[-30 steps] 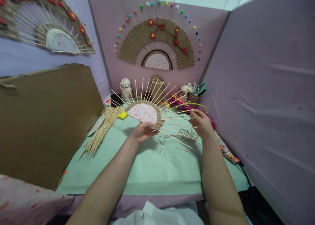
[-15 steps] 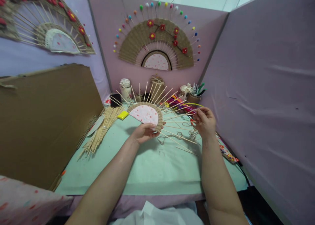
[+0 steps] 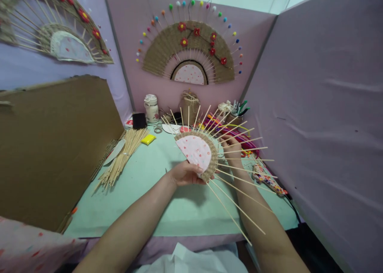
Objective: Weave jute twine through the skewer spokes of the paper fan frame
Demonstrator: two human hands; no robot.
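I hold a half-made stick fan over the green table: a pink dotted half-disc with a woven twine band and several bare bamboo sticks fanning out. My left hand is closed on its lower straight edge. My right hand is behind the sticks on the fan's right side, fingers curled near the twine band; what they pinch is hidden by the sticks. The fan is tilted, its sticks pointing right and down towards me.
A bundle of loose bamboo sticks lies at the left beside a leaning cardboard sheet. At the back stand a white jar, a twine spool and a tool cup. Finished fans hang on the walls. Coloured bits lie at the right.
The fan has been raised, brought closer and turned clockwise, so its sticks now point right and down. My right hand went from the stick tips inward behind the fan.
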